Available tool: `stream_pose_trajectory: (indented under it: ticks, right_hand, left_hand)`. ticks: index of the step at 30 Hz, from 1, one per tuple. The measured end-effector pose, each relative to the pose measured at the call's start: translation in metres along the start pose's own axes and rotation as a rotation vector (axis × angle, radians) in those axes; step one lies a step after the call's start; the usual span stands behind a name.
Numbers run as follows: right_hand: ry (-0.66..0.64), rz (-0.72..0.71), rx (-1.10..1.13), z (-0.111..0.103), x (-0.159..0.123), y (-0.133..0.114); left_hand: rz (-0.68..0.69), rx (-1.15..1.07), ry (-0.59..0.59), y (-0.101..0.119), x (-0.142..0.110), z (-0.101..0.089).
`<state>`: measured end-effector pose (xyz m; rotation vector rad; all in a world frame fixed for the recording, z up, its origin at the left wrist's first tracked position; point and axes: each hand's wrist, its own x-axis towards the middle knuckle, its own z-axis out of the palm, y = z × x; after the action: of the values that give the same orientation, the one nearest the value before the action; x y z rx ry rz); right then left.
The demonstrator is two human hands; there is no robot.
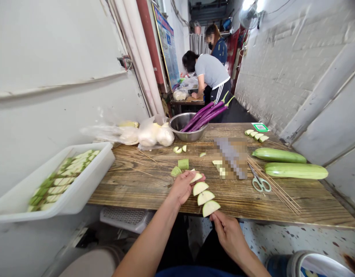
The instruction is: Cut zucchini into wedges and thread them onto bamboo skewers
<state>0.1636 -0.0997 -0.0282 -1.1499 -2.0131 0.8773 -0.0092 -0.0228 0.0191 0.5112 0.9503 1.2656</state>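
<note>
My left hand (183, 186) is closed on a pale green squash slice (196, 177) at the top of a row of slices threaded on a skewer (205, 197). My right hand (227, 231) pinches the skewer's near end just below the lowest slice (210, 207). Both hands hover at the front edge of the wooden table (154, 184). Loose squash pieces (180, 167) lie on the table just beyond my left hand.
A white tray (87, 181) of skewered slices sits at left. A metal bowl (180, 125) holds purple eggplants (207, 113). Two whole green squashes (295, 170), scissors (259, 182) and bamboo skewers (275, 186) lie at right. Plastic bags (154, 132) are behind. Two people work at the far end.
</note>
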Motion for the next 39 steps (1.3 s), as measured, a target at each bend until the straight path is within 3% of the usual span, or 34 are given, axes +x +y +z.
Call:
stream_pose_trajectory:
  ticks: [12,23,39]
  right_hand:
    - [0.014,0.001,-0.05,-0.002,0.003,-0.002]
    - [0.041,-0.013,-0.066,-0.006,0.008,-0.003]
    - [-0.03,0.029,-0.071,-0.012,0.004,-0.008]
  left_hand:
    - [0.008,-0.015,0.038,-0.002,-0.006,0.012]
    - [0.018,-0.047,-0.02,0.005,-0.011,0.011]
    - [0.039,-0.037,0.029,-0.004,-0.005,0.001]
